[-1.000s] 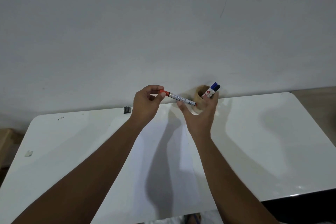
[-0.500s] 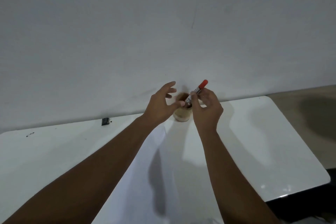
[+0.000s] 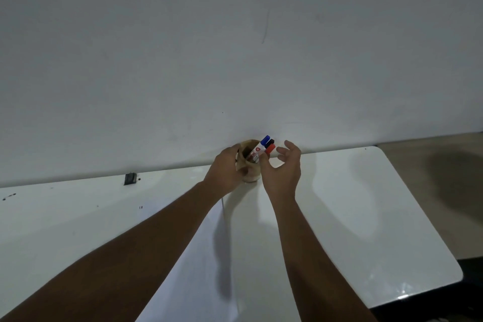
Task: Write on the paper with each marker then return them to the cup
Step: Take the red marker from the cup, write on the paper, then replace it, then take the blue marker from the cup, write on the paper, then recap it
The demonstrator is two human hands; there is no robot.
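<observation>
A tan cup (image 3: pixel 251 174) stands at the far edge of the white table (image 3: pixel 366 217), by the wall. Three markers lean out of it to the right: a blue-capped marker (image 3: pixel 264 140), a black-capped marker (image 3: pixel 270 142) and a red-capped marker (image 3: pixel 270 149). My left hand (image 3: pixel 226 171) is wrapped around the cup's left side. Just right of the cup, my right hand (image 3: pixel 283 168) hovers with fingers spread and nothing in it. A white sheet of paper (image 3: pixel 198 269) lies on the table under my forearms, partly hidden by them.
A small dark object (image 3: pixel 130 178) sits at the table's back edge on the left, with a few dark specks (image 3: pixel 7 196) farther left. The wall rises directly behind the cup. The table's rounded right corner (image 3: pixel 454 274) borders the brown floor (image 3: pixel 431 165).
My right hand lowered the red marker into the cup and let go, fingers now spread. My left hand moved from open beside the cup to gripping it.
</observation>
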